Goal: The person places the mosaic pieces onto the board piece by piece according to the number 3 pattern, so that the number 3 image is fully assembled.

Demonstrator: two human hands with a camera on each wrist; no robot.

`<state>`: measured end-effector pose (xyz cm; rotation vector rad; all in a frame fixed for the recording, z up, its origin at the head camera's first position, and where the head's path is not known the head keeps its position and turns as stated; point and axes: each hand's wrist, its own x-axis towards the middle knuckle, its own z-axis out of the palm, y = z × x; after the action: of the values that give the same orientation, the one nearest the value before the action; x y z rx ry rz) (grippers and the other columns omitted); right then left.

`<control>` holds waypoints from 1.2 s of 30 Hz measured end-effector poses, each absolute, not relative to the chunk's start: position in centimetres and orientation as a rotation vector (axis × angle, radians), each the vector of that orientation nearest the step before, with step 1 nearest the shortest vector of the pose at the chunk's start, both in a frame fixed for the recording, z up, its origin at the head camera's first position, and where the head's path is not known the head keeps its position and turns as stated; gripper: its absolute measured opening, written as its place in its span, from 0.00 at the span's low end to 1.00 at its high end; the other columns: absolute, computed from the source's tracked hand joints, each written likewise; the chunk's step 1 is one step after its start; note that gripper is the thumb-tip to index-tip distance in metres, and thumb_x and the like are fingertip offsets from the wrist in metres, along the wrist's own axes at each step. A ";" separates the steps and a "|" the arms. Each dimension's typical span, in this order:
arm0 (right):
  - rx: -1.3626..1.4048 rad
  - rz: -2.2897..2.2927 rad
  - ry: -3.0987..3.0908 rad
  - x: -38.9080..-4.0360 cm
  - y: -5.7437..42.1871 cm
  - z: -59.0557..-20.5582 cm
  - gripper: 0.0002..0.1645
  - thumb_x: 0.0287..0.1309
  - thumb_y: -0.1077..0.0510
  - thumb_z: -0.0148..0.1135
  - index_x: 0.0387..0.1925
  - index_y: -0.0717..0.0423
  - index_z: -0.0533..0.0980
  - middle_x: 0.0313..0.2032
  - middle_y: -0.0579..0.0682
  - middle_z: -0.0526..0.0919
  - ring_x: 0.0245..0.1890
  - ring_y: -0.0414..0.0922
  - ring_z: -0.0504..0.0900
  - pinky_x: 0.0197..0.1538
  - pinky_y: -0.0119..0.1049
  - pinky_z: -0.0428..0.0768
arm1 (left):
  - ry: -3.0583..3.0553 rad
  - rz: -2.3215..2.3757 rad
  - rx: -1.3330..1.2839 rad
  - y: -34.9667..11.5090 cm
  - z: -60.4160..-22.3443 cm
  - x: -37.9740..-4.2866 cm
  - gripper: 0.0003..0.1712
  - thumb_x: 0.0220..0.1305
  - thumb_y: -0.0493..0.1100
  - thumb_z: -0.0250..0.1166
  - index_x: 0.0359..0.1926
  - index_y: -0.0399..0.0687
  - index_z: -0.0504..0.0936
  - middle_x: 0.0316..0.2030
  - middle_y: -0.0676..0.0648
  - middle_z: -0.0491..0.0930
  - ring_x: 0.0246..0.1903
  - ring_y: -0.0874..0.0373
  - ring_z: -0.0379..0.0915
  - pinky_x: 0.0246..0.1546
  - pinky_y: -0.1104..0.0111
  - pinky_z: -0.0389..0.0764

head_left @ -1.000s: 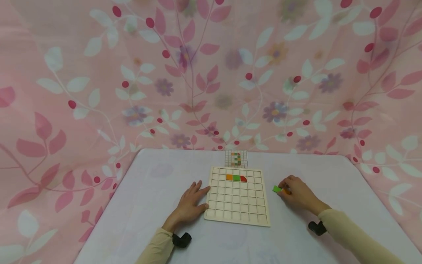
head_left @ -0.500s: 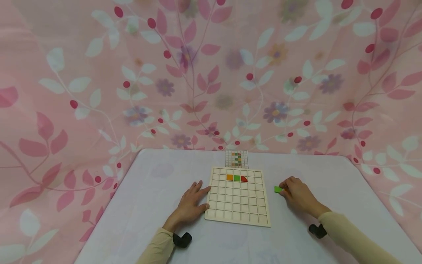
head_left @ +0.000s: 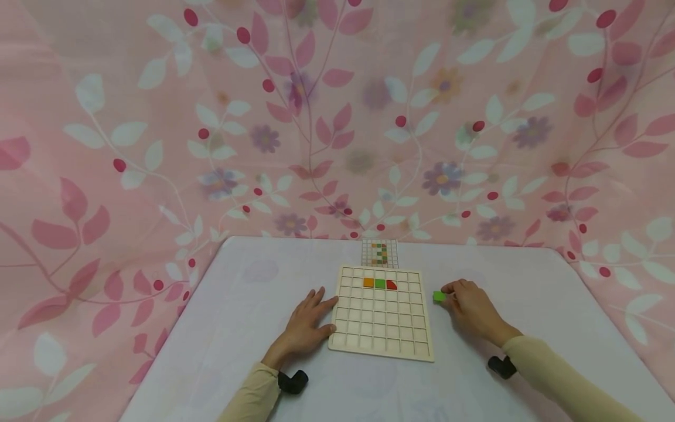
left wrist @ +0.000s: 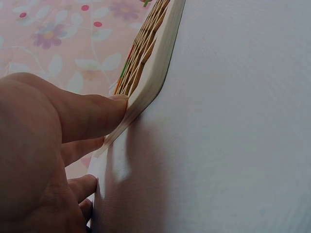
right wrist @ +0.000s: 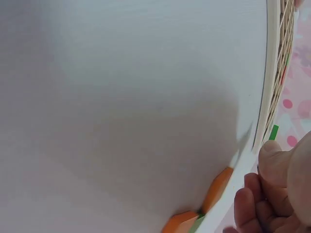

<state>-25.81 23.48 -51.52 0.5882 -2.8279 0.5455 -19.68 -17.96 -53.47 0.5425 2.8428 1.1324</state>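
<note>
My right hand (head_left: 474, 312) pinches a small green square tile (head_left: 439, 296) just off the right side of the wooden grid board (head_left: 381, 355). In the right wrist view the green tile (right wrist: 274, 132) sticks out beyond the thumb tip. My left hand (head_left: 303, 326) lies spread at the board's left edge, with thumb and index fingertip against the rim; the left wrist view has its thumb (left wrist: 104, 114) on the rim. Near the board's top, an orange square (head_left: 368, 282), a green square (head_left: 380, 284) and a red quarter-round tile (head_left: 392, 285) sit side by side in one row.
Behind the board lies a small gridded pattern card (head_left: 379, 254) with coloured squares. Two orange pieces, one orange piece (right wrist: 217, 190) farther out and the other orange piece (right wrist: 180, 222) nearer, lie by the right hand with a green piece (right wrist: 197, 224) between. A pink floral cloth (head_left: 337, 146) hangs behind the white table (head_left: 263, 264).
My right hand has closed on the green tile and moved it slightly left and up, toward the board. The left hand stays at the board's edge.
</note>
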 end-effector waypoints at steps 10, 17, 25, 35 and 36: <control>0.570 0.487 -2.884 -26.3 21.8 -51.0 0.12 0.65 0.61 0.71 0.48 0.62 0.83 0.42 0.54 0.85 0.48 0.58 0.82 0.49 0.60 0.78 | 2.852 1.169 0.582 -17.9 -53.8 -19.5 0.37 0.70 0.46 0.67 0.76 0.43 0.71 0.80 0.27 0.56 0.80 0.23 0.43 0.73 0.25 0.48; 0.596 0.547 -2.880 -26.7 20.2 -50.9 0.12 0.67 0.61 0.71 0.48 0.61 0.83 0.44 0.52 0.86 0.48 0.55 0.82 0.51 0.59 0.79 | 2.857 1.129 0.544 -17.9 -53.6 -19.6 0.37 0.69 0.43 0.67 0.76 0.42 0.71 0.81 0.28 0.55 0.81 0.25 0.43 0.75 0.27 0.48; 0.629 0.616 -2.917 -27.3 18.7 -50.8 0.12 0.67 0.58 0.71 0.48 0.59 0.83 0.43 0.51 0.85 0.47 0.52 0.81 0.52 0.57 0.79 | 2.843 1.096 0.500 -17.8 -53.2 -19.6 0.36 0.70 0.44 0.68 0.76 0.42 0.72 0.81 0.30 0.55 0.82 0.28 0.43 0.77 0.30 0.48; 0.699 0.689 -2.916 -27.5 17.2 -50.9 0.12 0.67 0.58 0.71 0.48 0.61 0.83 0.43 0.52 0.84 0.47 0.51 0.80 0.53 0.52 0.81 | 2.867 1.115 0.552 -17.9 -53.4 -19.5 0.36 0.69 0.43 0.68 0.75 0.40 0.72 0.80 0.27 0.57 0.81 0.25 0.45 0.75 0.28 0.49; 0.714 0.694 -2.910 -27.6 17.1 -50.9 0.12 0.67 0.59 0.72 0.47 0.61 0.83 0.43 0.51 0.84 0.47 0.51 0.80 0.53 0.52 0.82 | 2.868 1.118 0.556 -17.9 -53.4 -19.5 0.36 0.69 0.43 0.68 0.75 0.40 0.72 0.80 0.27 0.57 0.80 0.24 0.45 0.75 0.27 0.50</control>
<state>-27.57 17.07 -50.91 0.7143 -2.9099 0.6935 -19.54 -17.87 -53.41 0.5559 2.8677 1.1178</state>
